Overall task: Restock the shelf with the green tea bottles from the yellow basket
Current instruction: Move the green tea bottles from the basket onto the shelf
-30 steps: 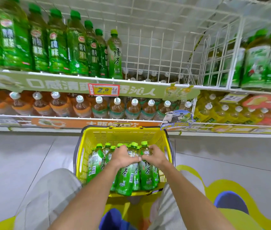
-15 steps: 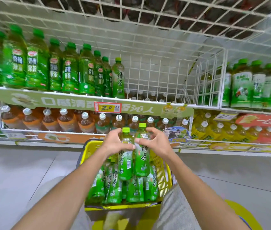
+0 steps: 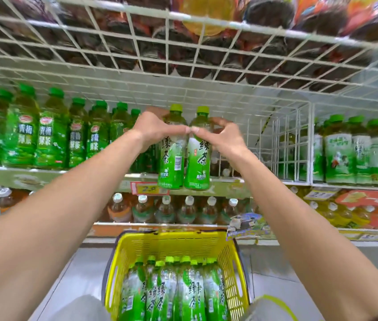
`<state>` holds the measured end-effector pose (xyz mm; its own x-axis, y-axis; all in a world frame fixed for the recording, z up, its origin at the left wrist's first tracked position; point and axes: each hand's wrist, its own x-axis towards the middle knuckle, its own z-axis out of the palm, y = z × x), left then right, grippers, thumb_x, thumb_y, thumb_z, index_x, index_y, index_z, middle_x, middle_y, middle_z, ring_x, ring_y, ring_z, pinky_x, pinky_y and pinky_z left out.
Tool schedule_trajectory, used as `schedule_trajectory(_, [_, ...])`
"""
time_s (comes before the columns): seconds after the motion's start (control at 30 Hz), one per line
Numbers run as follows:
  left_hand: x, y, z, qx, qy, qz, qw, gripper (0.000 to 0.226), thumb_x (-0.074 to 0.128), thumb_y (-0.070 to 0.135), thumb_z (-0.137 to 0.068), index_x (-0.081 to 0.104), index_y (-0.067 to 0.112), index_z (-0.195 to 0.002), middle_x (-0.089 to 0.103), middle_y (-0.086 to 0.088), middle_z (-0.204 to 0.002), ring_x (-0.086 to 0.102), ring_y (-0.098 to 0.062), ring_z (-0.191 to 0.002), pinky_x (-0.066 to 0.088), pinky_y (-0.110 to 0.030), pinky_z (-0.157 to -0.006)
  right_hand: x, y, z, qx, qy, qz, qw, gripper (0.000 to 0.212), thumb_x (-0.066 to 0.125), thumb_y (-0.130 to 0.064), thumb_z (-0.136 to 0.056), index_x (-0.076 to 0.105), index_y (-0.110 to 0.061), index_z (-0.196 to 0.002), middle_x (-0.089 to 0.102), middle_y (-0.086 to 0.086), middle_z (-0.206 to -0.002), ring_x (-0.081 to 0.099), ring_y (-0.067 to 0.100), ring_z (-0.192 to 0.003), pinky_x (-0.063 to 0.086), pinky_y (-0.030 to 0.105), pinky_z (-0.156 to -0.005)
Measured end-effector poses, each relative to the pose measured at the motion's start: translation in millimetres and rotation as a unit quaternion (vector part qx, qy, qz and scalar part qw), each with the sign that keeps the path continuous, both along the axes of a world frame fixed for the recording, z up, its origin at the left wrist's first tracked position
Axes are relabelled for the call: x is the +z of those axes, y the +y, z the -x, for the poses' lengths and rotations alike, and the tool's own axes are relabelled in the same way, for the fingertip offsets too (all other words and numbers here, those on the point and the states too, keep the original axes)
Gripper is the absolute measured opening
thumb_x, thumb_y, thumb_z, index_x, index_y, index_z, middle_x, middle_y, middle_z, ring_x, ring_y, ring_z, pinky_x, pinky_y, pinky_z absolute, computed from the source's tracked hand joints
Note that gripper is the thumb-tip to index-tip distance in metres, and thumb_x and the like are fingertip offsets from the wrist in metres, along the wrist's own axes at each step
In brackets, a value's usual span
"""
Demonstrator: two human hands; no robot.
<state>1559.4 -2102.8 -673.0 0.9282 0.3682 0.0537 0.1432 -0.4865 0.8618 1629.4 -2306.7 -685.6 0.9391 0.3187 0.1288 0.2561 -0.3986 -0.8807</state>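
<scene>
Two green tea bottles are held upright, side by side and touching, in front of the middle wire shelf (image 3: 229, 185). My left hand (image 3: 153, 129) grips the left bottle (image 3: 171, 158) at its shoulder. My right hand (image 3: 222, 137) grips the right bottle (image 3: 198, 158) the same way. Their bases hang level with the shelf's front edge. The yellow basket (image 3: 174, 244) stands on the floor below, with several more green tea bottles (image 3: 174, 293) lying in it.
Darker green bottles (image 3: 53, 133) fill the shelf to the left. A white wire divider (image 3: 292, 144) bounds the gap on the right, with other green bottles (image 3: 350, 149) beyond. A wire shelf (image 3: 183, 54) hangs overhead. White-capped bottles (image 3: 167, 209) line the lower shelf.
Both hands have lifted the two bottles out of the basket and up to the height of the middle shelf. My head has tilted upward with them.
</scene>
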Motion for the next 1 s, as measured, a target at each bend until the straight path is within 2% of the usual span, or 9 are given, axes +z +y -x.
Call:
schedule_trajectory(0.1, [1.6,3.1,-27.7,-0.032,0.01,0.038,0.999,0.099,0.094,0.055,-0.059,0.059,0.007,-0.138,0.067,-0.004,-0.13,0.065,-0.02,-0.117,0.052,-0.019,-0.094,1.2,3.9,-24.9,-0.005,0.015,-0.003,1.0,0.087,0.087,-0.06,-0.068,0.061,-0.016,-0.139,0.061,-0.005,-0.138,0.061,0.014,-0.122,0.046,0.031,-0.11])
schedule_trajectory(0.17, [3.6,0.0,-43.1,-0.002,-0.01,-0.007,1.0,0.091,0.093,0.055,-0.059,0.064,0.01,-0.133,0.066,-0.007,-0.133,0.065,-0.023,-0.117,0.052,-0.026,-0.098,0.7,4.6,-35.1,-0.009,0.005,-0.009,1.0,0.086,0.085,-0.059,-0.071,0.06,-0.014,-0.14,0.061,0.0,-0.141,0.061,0.017,-0.125,0.046,0.031,-0.11])
schedule_trajectory(0.3, [-10.0,-7.2,-65.4,0.031,-0.026,-0.068,0.997,0.061,0.092,0.055,-0.056,0.077,0.021,-0.104,0.076,0.002,-0.106,0.069,-0.019,-0.1,0.054,-0.029,-0.088,-7.8,12.5,-55.8,-0.007,-0.032,-0.002,0.999,0.078,0.086,-0.056,-0.071,0.062,-0.021,-0.137,0.063,-0.003,-0.139,0.061,0.016,-0.123,0.046,0.035,-0.111])
schedule_trajectory(0.4, [-31.8,-13.4,-76.1,0.019,-0.026,-0.036,0.999,0.045,0.093,0.047,-0.058,0.077,0.024,-0.093,0.076,0.007,-0.096,0.07,-0.016,-0.093,0.056,-0.033,-0.088,-29.7,11.1,-68.8,-0.006,-0.021,0.021,1.0,0.075,0.088,-0.047,-0.073,0.062,-0.02,-0.137,0.063,-0.011,-0.13,0.058,0.014,-0.12,0.043,0.028,-0.107])
schedule_trajectory(0.53, [-54.9,-15.0,-93.7,-0.005,-0.015,-0.033,0.999,0.037,0.093,0.034,-0.063,0.072,0.02,-0.09,0.075,0.008,-0.088,0.07,-0.012,-0.085,0.058,-0.034,-0.082,-66.7,10.2,-88.0,-0.012,-0.012,0.013,1.0,0.078,0.086,-0.064,-0.064,0.068,-0.024,-0.129,0.072,-0.008,-0.121,0.067,0.015,-0.112,0.053,0.043,-0.103])
schedule_trajectory(0.7, [-51.2,-7.0,-120.7,-0.039,0.059,-0.103,0.992,0.033,0.093,0.033,-0.064,0.068,0.018,-0.079,0.072,0.004,-0.078,0.068,-0.01,-0.073,0.059,-0.032,-0.068,-78.8,8.5,-107.6,0.024,0.017,0.024,0.999,0.055,0.09,-0.039,-0.075,0.065,-0.026,-0.122,0.07,-0.014,-0.109,0.062,-0.003,-0.098,0.054,0.028,-0.091])
schedule_trajectory(0.77, [-49.4,-2.8,-126.7,-0.047,0.076,-0.128,0.988,0.041,0.091,0.033,-0.067,0.061,0.015,-0.089,0.066,0.001,-0.087,0.064,-0.014,-0.079,0.049,-0.027,-0.062,-87.7,7.6,-116.1,0.024,0.023,0.026,0.999,0.053,0.091,-0.037,-0.074,0.064,-0.028,-0.119,0.069,-0.013,-0.108,0.063,0.0,-0.098,0.053,0.024,-0.086])
schedule_trajectory(0.87, [-54.7,5.2,-134.8,-0.058,0.071,-0.123,0.988,0.062,0.091,0.03,-0.071,0.054,0.015,-0.117,0.061,0.0,-0.109,0.061,-0.019,-0.1,0.05,-0.029,-0.077,-99.7,8.1,-122.7,0.008,0.026,0.001,1.0,0.047,0.088,-0.037,-0.077,0.069,-0.029,-0.118,0.073,-0.014,-0.109,0.066,-0.002,-0.099,0.052,0.017,-0.083])
schedule_trajectory(1.0, [-59.8,8.2,-144.2,-0.068,0.093,-0.163,0.98,0.075,0.092,0.033,-0.068,0.052,0.015,-0.128,0.063,-0.003,-0.122,0.062,-0.023,-0.108,0.052,-0.033,-0.087,-109.7,12.0,-131.2,0.014,0.036,-0.009,0.999,0.04,0.085,-0.043,-0.08,0.072,-0.033,-0.117,0.075,-0.017,-0.106,0.065,-0.009,-0.098,0.05,0.014,-0.084])
